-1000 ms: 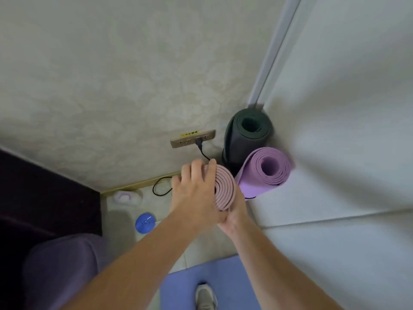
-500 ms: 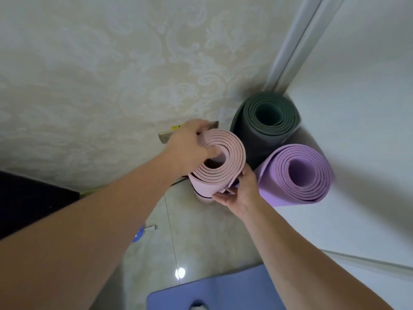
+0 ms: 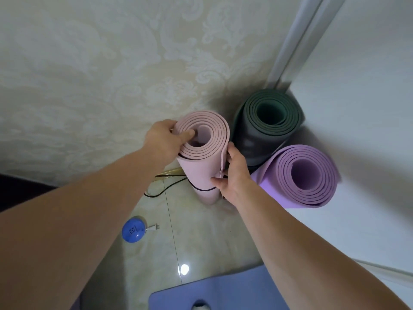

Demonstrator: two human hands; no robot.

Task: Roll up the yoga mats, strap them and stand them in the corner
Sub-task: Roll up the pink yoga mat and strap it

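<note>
Rolled yoga mats, three, stood in the corner (image 3: 273,85); hands, two.
One blue disc (image 3: 133,229) is laid on the floor (image 3: 201,242). The left hand (image 3: 164,137) is clenched on the top rim of the pink mat (image 3: 201,162), whose side is clasped by the right hand (image 3: 234,175); one dark green mat (image 3: 268,128) and one purple mat (image 3: 306,175) are stood just beside it.

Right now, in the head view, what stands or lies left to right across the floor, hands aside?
Blue round gadget → pink mat → dark green mat → purple mat.
</note>
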